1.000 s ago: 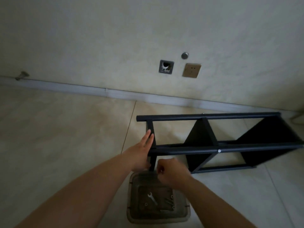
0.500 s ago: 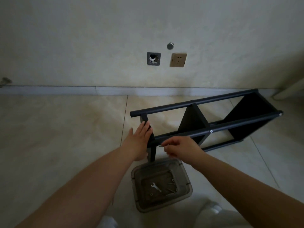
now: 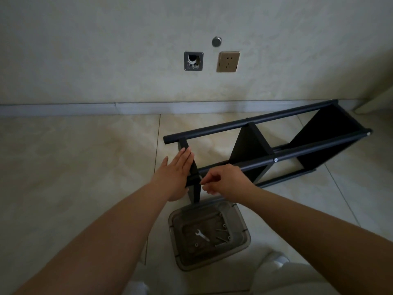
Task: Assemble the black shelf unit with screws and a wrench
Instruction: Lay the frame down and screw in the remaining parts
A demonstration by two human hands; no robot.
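Observation:
The black shelf unit (image 3: 308,150) lies on its side on the tiled floor, its long rails running to the right. My left hand (image 3: 176,173) presses flat, fingers straight, against the upright bar at the unit's left end. My right hand (image 3: 226,179) is at the joint where the near rail meets that bar, thumb and fingertips pinching a small screw that is mostly hidden. Below the hands, a clear plastic tray (image 3: 244,228) holds a small silver wrench (image 3: 202,235) and several loose screws (image 3: 222,231).
The wall stands close behind the shelf, with a skirting board (image 3: 85,108), an open wall box (image 3: 193,61) and a socket (image 3: 228,61). My light-clothed knees (image 3: 297,277) are at the bottom edge. Bare tiled floor stretches to the left.
My right hand rose from above the tray to the near rail's left joint, fingers pinched. My left hand stayed flat on the end bar. The view swung, so the shelf now appears angled.

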